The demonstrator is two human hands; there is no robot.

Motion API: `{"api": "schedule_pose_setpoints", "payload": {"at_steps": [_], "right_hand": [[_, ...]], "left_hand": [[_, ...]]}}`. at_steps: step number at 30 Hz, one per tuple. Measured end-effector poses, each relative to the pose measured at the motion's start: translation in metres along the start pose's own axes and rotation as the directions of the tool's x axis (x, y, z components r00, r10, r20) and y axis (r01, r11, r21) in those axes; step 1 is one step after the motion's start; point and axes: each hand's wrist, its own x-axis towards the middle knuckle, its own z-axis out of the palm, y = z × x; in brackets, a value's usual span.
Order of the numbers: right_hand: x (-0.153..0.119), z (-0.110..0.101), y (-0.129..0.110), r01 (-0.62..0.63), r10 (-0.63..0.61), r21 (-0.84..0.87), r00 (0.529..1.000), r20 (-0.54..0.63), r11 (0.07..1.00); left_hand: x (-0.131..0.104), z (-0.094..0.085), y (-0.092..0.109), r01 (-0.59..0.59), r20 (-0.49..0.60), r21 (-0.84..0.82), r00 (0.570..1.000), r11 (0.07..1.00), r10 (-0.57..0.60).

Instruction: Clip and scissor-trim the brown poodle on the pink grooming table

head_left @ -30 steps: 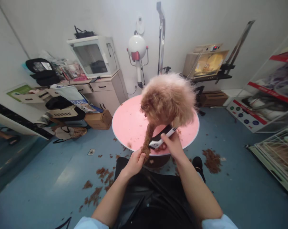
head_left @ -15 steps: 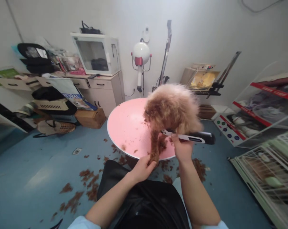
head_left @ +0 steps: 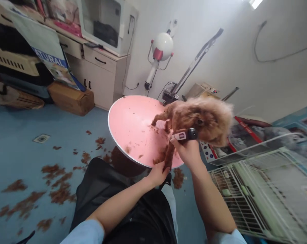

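Note:
A curly brown dog (head_left: 201, 117) stands on the round pink table (head_left: 128, 118), at its right side, its head to the right beyond the rim. My left hand (head_left: 158, 174) is closed round the lower end of one of its front legs at the table's near edge. In my right hand (head_left: 189, 152) is a white and black clipper (head_left: 180, 136), held against the upper part of that leg, below the dog's head. The clipper's cutting end is hidden by hand and fur. Loose tufts of brown fur (head_left: 140, 156) lie on the pink surface.
Clumps of cut fur (head_left: 60, 193) cover the floor at left. A wire cage (head_left: 232, 196) stands at the right. Behind the table are a white round-headed dryer (head_left: 162, 46) and a metal arm (head_left: 194, 64). A cabinet (head_left: 100, 78) and cardboard box (head_left: 71, 98) stand at back left.
The view has turned to the right and tilted. The dog has swung its head right, showing more body and legs. The clipper now points more away from me; both hands keep their hold.

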Motion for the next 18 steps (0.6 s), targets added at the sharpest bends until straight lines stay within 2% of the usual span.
{"api": "schedule_pose_setpoints", "payload": {"at_steps": [1,3,5,6,8,10,11,12,15,16,18], "right_hand": [[0.007,0.0,-0.006,0.02,-0.018,-0.107,1.0,0.024,0.994],[0.024,-0.001,-0.016,0.052,-0.063,-0.267,0.997,-0.033,0.962],[0.044,0.0,-0.024,0.067,-0.113,-0.347,0.987,-0.113,0.935],[0.054,0.001,-0.026,0.079,-0.124,-0.371,0.987,-0.1,0.925],[0.069,0.005,-0.03,0.105,-0.09,-0.388,0.994,0.057,0.916],[0.078,0.008,-0.032,0.12,-0.019,-0.389,0.967,0.254,0.914],[0.081,0.008,-0.034,0.124,-0.005,-0.396,0.957,0.29,0.91],[0.083,0.007,-0.036,0.131,-0.019,-0.408,0.964,0.267,0.904],[0.093,0.002,-0.043,0.152,-0.144,-0.444,0.988,0.051,0.883],[0.096,0.002,-0.043,0.149,-0.153,-0.443,0.988,0.029,0.884],[0.099,0.005,-0.041,0.124,-0.081,-0.436,0.99,0.116,0.891]], "left_hand": [[0.001,-0.001,0.001,0.011,0.006,-0.001,1.0,1.0,-0.011],[0.003,-0.003,0.003,0.028,0.006,-0.005,1.0,1.0,-0.028],[0.004,-0.004,0.002,0.027,-0.005,0.002,1.0,1.0,-0.027],[0.004,-0.004,0.002,0.023,-0.011,0.013,1.0,1.0,-0.023],[0.003,-0.005,0.0,0.023,-0.005,0.054,1.0,0.998,-0.022],[0.002,-0.007,-0.001,0.036,0.019,0.096,0.999,0.995,-0.038],[0.002,-0.008,0.0,0.045,0.037,0.108,0.998,0.993,-0.05],[0.001,-0.009,0.0,0.054,0.054,0.118,0.997,0.992,-0.061],[0.0,-0.011,0.003,0.066,0.083,0.148,0.993,0.987,-0.079],[-0.001,-0.012,0.003,0.066,0.082,0.158,0.993,0.985,-0.08],[-0.001,-0.012,0.003,0.062,0.073,0.162,0.995,0.985,-0.074]]}}
